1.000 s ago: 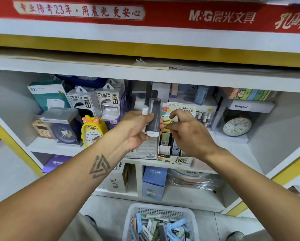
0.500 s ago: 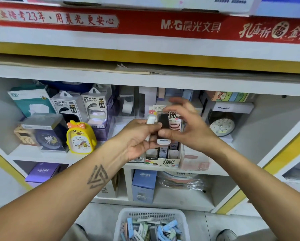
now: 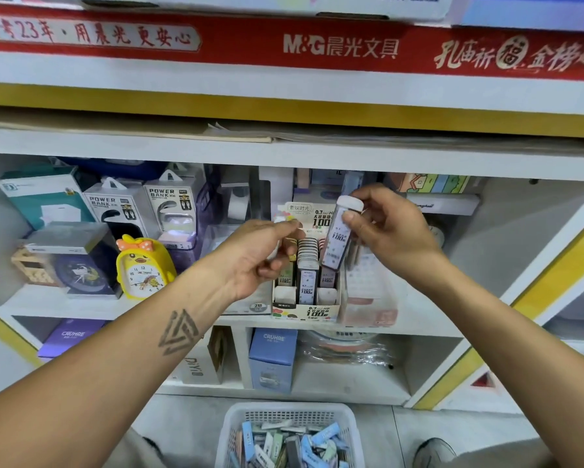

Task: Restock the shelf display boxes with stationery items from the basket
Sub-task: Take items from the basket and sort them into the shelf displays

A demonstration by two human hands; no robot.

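Observation:
My right hand [image 3: 393, 231] grips a pale purple lead refill tube [image 3: 335, 246] with a white cap, tilted just above the right-hand row of the display box [image 3: 304, 313] on the middle shelf. The box holds rows of similar upright tubes. My left hand [image 3: 254, 255] hovers at the box's left side with its fingers curled. A white sliver of a second small tube shows inside its grip, mostly hidden. The white basket [image 3: 230, 430] sits on the floor below me, filled with several pastel refill tubes [image 3: 294, 445].
A yellow duck alarm clock [image 3: 145, 268], power bank packs [image 3: 169, 204] and boxed clocks stand to the left on the same shelf. A clear plastic box [image 3: 371, 292] sits right of the display box. CRUHRE boxes [image 3: 273, 358] fill the shelf below. My shoe [image 3: 434, 452] is beside the basket.
My right hand has taken the tube from my left hand and lifted it to the right, over the display box. My left hand has dropped slightly. The view has shifted a little.

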